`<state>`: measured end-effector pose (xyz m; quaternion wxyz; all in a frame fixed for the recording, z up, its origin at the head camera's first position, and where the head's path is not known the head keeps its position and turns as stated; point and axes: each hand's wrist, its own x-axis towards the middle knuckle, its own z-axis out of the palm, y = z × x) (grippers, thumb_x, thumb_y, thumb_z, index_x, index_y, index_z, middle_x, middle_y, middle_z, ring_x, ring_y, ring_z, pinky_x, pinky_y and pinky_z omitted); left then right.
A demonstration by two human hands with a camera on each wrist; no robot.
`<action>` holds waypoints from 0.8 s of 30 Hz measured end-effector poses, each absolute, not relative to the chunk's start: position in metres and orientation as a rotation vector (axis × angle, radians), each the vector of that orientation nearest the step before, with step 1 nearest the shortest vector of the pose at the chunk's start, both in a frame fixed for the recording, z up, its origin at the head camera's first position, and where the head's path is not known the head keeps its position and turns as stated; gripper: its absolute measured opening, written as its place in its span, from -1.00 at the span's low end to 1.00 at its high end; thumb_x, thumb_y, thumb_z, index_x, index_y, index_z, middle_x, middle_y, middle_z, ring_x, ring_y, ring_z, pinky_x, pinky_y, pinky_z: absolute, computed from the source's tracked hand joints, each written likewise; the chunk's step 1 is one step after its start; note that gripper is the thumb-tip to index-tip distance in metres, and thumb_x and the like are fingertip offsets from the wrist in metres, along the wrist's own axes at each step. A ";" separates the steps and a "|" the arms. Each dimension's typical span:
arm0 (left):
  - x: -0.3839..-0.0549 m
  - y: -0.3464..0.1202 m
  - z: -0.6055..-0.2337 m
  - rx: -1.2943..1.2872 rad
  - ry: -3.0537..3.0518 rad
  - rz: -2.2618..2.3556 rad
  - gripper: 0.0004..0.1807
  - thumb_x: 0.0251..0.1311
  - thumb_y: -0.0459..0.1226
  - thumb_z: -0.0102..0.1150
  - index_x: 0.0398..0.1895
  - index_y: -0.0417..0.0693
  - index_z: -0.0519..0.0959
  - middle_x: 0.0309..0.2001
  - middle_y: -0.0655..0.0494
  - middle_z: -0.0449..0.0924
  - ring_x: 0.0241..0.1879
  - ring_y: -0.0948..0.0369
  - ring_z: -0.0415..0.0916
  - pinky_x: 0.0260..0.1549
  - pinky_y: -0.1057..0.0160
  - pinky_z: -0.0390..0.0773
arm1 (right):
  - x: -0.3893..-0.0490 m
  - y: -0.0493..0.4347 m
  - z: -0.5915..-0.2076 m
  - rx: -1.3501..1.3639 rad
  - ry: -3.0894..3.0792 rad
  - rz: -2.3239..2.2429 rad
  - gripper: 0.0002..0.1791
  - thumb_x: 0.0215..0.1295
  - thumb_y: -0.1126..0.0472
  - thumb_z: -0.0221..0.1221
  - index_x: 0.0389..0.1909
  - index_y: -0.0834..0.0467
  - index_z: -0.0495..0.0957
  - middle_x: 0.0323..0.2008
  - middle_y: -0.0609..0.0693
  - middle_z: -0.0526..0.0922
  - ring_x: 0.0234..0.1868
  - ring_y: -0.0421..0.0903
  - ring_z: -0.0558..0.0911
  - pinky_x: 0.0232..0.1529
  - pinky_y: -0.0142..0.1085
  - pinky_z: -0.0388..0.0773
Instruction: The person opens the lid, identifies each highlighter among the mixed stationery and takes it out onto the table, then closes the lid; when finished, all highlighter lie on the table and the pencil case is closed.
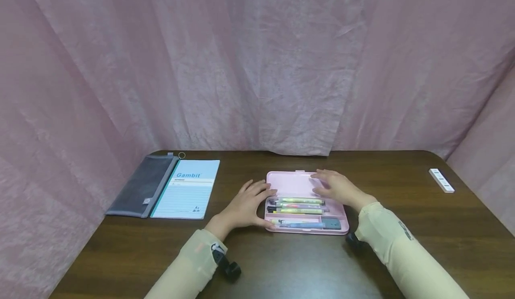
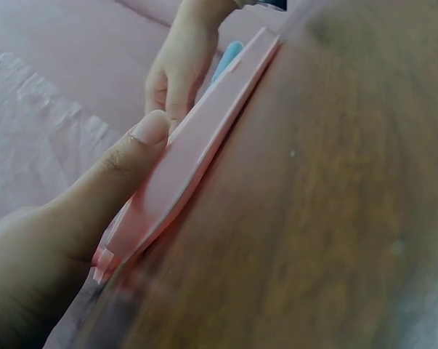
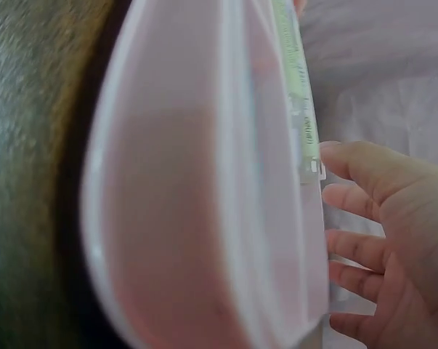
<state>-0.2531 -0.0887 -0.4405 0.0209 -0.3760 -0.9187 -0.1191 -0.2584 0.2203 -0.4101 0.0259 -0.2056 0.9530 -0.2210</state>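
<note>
A pink pencil case [image 1: 288, 181] lies on the table with its lid folded back. Several pens and highlighters [image 1: 299, 211] fill its upper compartment; a blue pen [image 1: 299, 225] and a grey-blue block [image 1: 331, 222] lie in the lower one. At the case's left edge is my left hand [image 1: 243, 203], fingers spread, thumb at the near corner. The left wrist view shows that thumb against the case's side wall [image 2: 197, 138]. Over the lid's right part reaches my right hand [image 1: 339, 188], fingers extended. Whether its fingertips touch the lid is unclear.
To the left lie a Gambit notebook [image 1: 187, 191] and a dark grey zip pouch [image 1: 138, 185] beside it. A small white strip [image 1: 441, 181] lies near the table's right edge. Pink curtains [image 1: 257, 66] hang behind the brown table [image 1: 277, 267].
</note>
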 end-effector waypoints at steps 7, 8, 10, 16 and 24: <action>-0.252 -0.092 -0.447 -1.160 -2.906 -0.456 0.01 -0.17 0.40 0.25 0.40 0.23 0.28 0.48 0.13 0.15 0.51 0.18 -0.02 0.49 -0.04 -0.08 | -0.260 0.220 -0.415 -0.593 2.930 -0.674 -0.43 0.28 0.04 0.21 0.24 0.23 0.44 0.35 0.33 0.31 0.37 0.35 0.26 0.35 0.27 0.14; -0.252 -0.092 -0.447 -1.157 -2.915 -0.478 0.01 -0.16 0.40 0.25 0.40 0.23 0.28 0.48 0.13 0.13 0.51 0.18 -0.01 0.49 -0.02 -0.07 | -0.260 0.220 -0.416 -0.612 2.941 -0.670 -0.44 0.28 0.05 0.21 0.24 0.24 0.45 0.34 0.35 0.32 0.36 0.36 0.27 0.34 0.27 0.14; -0.251 -0.092 -0.448 -1.146 -2.932 -0.516 0.01 -0.16 0.38 0.27 0.41 0.24 0.27 0.49 0.14 0.11 0.50 0.16 0.00 0.49 -0.01 -0.04 | -0.259 0.221 -0.416 -0.638 2.962 -0.668 -0.45 0.28 0.06 0.21 0.23 0.25 0.45 0.32 0.37 0.34 0.35 0.37 0.29 0.33 0.27 0.16; -0.252 -0.089 -0.449 -1.147 -2.929 -0.502 0.00 -0.14 0.37 0.27 0.41 0.25 0.25 0.49 0.13 0.11 0.48 0.15 0.05 0.47 -0.01 0.02 | -0.253 0.227 -0.410 -0.659 2.974 -0.775 -0.44 0.30 0.08 0.19 0.25 0.27 0.42 0.28 0.41 0.37 0.33 0.38 0.31 0.32 0.27 0.18; -0.254 -0.092 -0.451 -1.149 -2.922 -0.490 0.00 -0.15 0.39 0.25 0.40 0.26 0.26 0.47 0.14 0.14 0.46 0.16 0.10 0.42 0.01 0.11 | -0.241 0.231 -0.398 -0.565 2.996 -0.883 -0.50 0.32 0.10 0.18 0.23 0.22 0.44 0.22 0.28 0.48 0.29 0.27 0.39 0.30 0.22 0.25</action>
